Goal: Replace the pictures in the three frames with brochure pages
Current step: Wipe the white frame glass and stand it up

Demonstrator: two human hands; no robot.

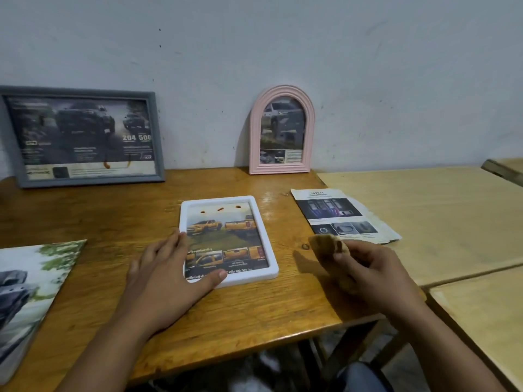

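We sit at a brown table [113, 216] set against a pale wall [283, 52], with a lighter table [438, 216] butted to its right. At the back left, a grey frame [85, 182] leans on the wall, holding a dark truck page. Near our left edge lies a loose picture [42, 267], flat on the wood. A pink arched frame [281, 130] stands upright against the wall, further right, with a truck page inside. In front of us a white frame [270, 256] lies flat, showing a page of yellow trucks. A brochure page [343, 216] rests across the seam between the tables. Our left hand [167, 275] lies open and flat on the white frame's near left corner, thumb across its lower edge. Our right hand [365, 267] is curled closed around a tan cloth [325, 244], raised beside the frame.
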